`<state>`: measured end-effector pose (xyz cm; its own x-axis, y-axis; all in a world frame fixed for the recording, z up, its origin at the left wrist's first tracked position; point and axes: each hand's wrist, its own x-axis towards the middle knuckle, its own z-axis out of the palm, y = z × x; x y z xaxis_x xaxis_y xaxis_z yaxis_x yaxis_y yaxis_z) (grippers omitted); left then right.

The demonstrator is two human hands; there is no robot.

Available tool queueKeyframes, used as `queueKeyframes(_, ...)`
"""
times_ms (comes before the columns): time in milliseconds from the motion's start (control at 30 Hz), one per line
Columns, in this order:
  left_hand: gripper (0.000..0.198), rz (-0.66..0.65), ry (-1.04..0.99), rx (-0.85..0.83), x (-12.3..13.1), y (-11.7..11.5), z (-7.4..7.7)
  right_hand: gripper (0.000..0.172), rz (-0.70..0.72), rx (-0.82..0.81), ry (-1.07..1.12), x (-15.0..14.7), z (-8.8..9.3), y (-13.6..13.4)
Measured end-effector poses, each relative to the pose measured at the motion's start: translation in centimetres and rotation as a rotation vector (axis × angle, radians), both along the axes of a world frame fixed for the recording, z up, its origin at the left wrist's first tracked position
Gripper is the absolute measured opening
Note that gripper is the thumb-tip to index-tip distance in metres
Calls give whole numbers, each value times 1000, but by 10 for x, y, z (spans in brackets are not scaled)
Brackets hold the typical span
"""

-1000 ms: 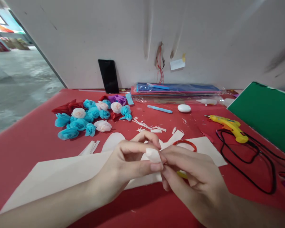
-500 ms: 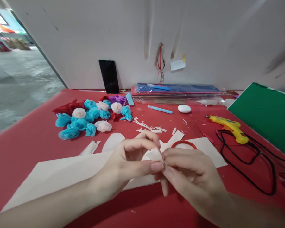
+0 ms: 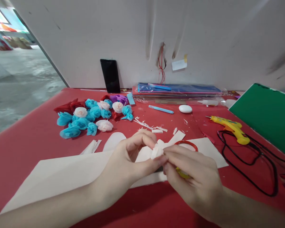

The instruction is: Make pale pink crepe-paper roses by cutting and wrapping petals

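My left hand (image 3: 130, 156) and my right hand (image 3: 192, 177) meet above the red table (image 3: 26, 139), both pinching a small piece of white crepe paper (image 3: 156, 151) rolled into a bud. The thumb and fingers of each hand are closed on it. Below the hands lies a long white paper sheet (image 3: 61, 174). A red ring (image 3: 186, 144) and a bit of something yellow (image 3: 181, 173) show behind and under my right hand.
A heap of blue, white, red and purple paper flowers (image 3: 90, 115) lies at the left. White paper scraps (image 3: 152, 126), a blue pen (image 3: 161, 109), a white oval object (image 3: 185, 108), a yellow glue gun (image 3: 230, 128) with black cable (image 3: 249, 158), a green board (image 3: 268, 114), stacked sheets (image 3: 178, 89) and a black phone (image 3: 110, 76) sit farther back.
The paper bud has turned between my fingertips and sits slightly higher. My left fingers have curled tighter around it; my right hand has shifted a little lower.
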<state>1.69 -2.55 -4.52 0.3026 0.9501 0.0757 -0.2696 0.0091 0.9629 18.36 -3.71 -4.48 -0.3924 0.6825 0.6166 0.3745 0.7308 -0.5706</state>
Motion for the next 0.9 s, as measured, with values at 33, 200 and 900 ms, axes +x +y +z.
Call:
queueKeyframes(33, 18, -6, 11, 10, -1, 0, -1, 27, 27, -43, 18, 0, 2, 1)
queueKeyframes(200, 23, -59, 18, 64, -7, 5, -2, 31, 164, -473, 135, 5, 14, 12)
queueKeyframes(900, 13, 48, 324, 400, -17, 8, 26, 27, 500, -933, 193, 18, 7, 28)
